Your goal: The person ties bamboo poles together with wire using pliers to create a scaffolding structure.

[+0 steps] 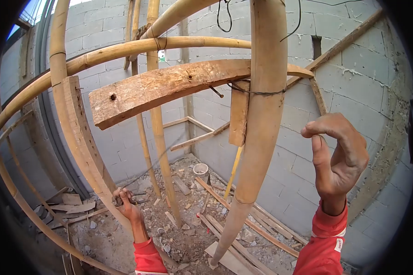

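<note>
My left hand (127, 207) is low, closed around something dark and greyish that I cannot make out, beside a leaning bamboo pole (80, 137). A thin blurred dark line, like wire, rises from near it. My right hand (339, 153) is raised at the right, fingers curled and thumb near the index finger; anything pinched there is too small to see. Between my hands stands a thick bamboo post (261, 119). Black wire (266, 93) binds it near a rough wooden plank (170, 87) and a short upright wood block (239, 114). A bent nail (217, 92) sticks out of the plank.
Bamboo rails (188, 42) cross behind the plank. A grey block wall (303, 178) encloses the corner, with a diagonal timber brace (344, 41) at right. Loose boards (261, 229), rubble and a whitish bucket (200, 169) lie on the ground.
</note>
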The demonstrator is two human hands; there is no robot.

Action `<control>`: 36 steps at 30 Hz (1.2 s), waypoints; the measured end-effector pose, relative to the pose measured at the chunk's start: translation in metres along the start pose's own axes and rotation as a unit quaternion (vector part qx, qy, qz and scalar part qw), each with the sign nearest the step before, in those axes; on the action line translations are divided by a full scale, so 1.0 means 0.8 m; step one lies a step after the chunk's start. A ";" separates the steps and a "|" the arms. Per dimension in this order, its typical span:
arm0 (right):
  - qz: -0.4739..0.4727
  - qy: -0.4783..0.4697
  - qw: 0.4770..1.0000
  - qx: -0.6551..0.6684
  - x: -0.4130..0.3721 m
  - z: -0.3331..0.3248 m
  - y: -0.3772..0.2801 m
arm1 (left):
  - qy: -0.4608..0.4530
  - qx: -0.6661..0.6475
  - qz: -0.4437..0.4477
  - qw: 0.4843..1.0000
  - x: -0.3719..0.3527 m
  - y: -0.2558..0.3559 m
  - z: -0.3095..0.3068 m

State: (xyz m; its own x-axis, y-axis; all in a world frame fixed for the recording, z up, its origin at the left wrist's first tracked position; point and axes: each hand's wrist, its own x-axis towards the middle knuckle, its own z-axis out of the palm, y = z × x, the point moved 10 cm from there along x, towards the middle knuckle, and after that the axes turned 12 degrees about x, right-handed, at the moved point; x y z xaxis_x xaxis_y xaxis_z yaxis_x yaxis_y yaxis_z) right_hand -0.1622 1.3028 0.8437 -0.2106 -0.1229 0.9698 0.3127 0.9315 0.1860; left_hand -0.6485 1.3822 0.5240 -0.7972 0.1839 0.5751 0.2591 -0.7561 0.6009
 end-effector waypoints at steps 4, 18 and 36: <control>0.369 -0.159 0.876 0.267 -0.097 0.055 0.063 | -0.143 -0.022 -0.030 0.989 -0.078 -0.023 0.018; 0.156 -0.156 0.970 0.106 -0.085 0.090 0.019 | -0.281 -0.084 0.223 0.930 -0.029 0.159 0.188; 0.177 0.209 0.956 0.110 0.007 -0.013 0.173 | -0.473 0.042 0.118 0.872 -0.062 0.182 0.412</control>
State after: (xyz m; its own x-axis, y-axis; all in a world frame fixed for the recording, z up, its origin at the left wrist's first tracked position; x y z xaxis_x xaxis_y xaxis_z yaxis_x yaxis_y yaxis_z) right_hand -0.1100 1.4278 0.8765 0.2741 0.1295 0.9530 0.0835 0.9839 -0.1578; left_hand -0.3918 1.4695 0.7661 0.0811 0.4951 0.8651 0.4258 -0.8019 0.4190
